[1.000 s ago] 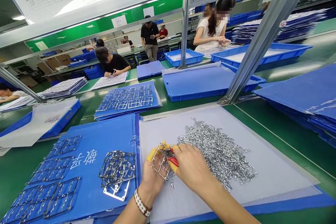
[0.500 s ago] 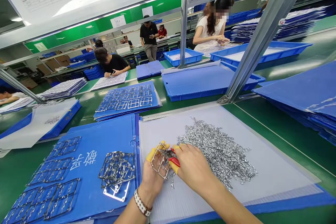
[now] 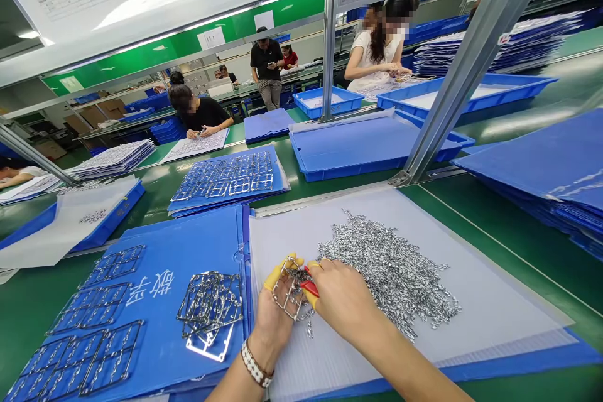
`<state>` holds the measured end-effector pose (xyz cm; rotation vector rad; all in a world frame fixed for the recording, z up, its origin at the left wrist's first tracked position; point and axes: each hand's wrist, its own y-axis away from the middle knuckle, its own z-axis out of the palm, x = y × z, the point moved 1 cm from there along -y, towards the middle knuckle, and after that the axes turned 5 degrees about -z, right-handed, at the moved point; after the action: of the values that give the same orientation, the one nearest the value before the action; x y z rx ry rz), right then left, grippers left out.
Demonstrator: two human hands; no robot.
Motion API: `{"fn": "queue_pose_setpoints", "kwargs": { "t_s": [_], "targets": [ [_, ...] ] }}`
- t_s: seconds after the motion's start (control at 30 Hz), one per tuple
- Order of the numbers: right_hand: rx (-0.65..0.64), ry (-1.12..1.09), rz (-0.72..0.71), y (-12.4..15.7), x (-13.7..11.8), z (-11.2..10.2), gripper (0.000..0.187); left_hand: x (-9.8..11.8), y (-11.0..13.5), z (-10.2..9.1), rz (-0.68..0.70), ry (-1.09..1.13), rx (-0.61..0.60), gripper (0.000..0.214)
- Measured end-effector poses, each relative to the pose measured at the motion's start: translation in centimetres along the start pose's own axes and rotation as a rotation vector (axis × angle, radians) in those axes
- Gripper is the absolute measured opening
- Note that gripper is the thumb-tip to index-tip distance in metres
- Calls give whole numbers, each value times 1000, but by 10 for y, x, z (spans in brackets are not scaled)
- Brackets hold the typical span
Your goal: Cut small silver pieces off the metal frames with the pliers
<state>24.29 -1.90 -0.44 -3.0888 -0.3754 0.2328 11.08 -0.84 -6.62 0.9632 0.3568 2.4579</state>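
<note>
My left hand (image 3: 271, 317), with yellow finger cots, holds an openwork metal lead frame (image 3: 286, 289) upright above a translucent sheet (image 3: 475, 308). My right hand (image 3: 342, 298) grips small red-handled cutters (image 3: 309, 289), their tips among the frame's bars. Just right of my hands lies a heap of tiny silver metal pieces (image 3: 386, 276). To the left, a tangled stack of metal frames (image 3: 210, 304) rests on a blue folder (image 3: 207, 239) that also carries flat frames (image 3: 94, 339). A beaded bracelet (image 3: 254, 363) circles my left wrist.
A blue sheet of metal frames (image 3: 226, 179) lies ahead, beside blue trays (image 3: 358, 151). A metal upright (image 3: 452, 81) rises at the bench's far side. Blue stacks lie to the right. Co-workers sit and stand at benches beyond.
My hands stay close to the same place. The red-handled cutters have shifted slightly left against the frame, and the frame has tilted a little.
</note>
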Motion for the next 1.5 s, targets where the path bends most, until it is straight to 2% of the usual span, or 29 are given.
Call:
{"fn": "queue_pose_setpoints", "kwargs": {
  "t_s": [0.2, 0.43, 0.67, 0.83, 1.0, 1.2, 1.5],
  "targets": [
    [8, 9, 32, 13, 10, -1, 15, 7, 3, 8, -64, 93, -75, 31],
    [4, 27, 49, 25, 13, 9, 18, 9, 4, 7, -124, 191, -123, 36],
    [21, 45, 27, 21, 8, 9, 20, 9, 5, 10, -94, 159, -100, 36],
    [30, 88, 24, 17, 3, 12, 19, 6, 5, 9, -36, 103, -29, 35],
    [-31, 91, 15, 12, 0, 10, 13, 6, 4, 8, 12, 68, -3, 31],
    [16, 80, 33, 21, -1, 4, 15, 11, 5, 8, -32, 130, -24, 34],
    [-18, -5, -15, 28, -13, 15, 24, 11, 5, 7, 12, 146, 20, 33]
  ]
}}
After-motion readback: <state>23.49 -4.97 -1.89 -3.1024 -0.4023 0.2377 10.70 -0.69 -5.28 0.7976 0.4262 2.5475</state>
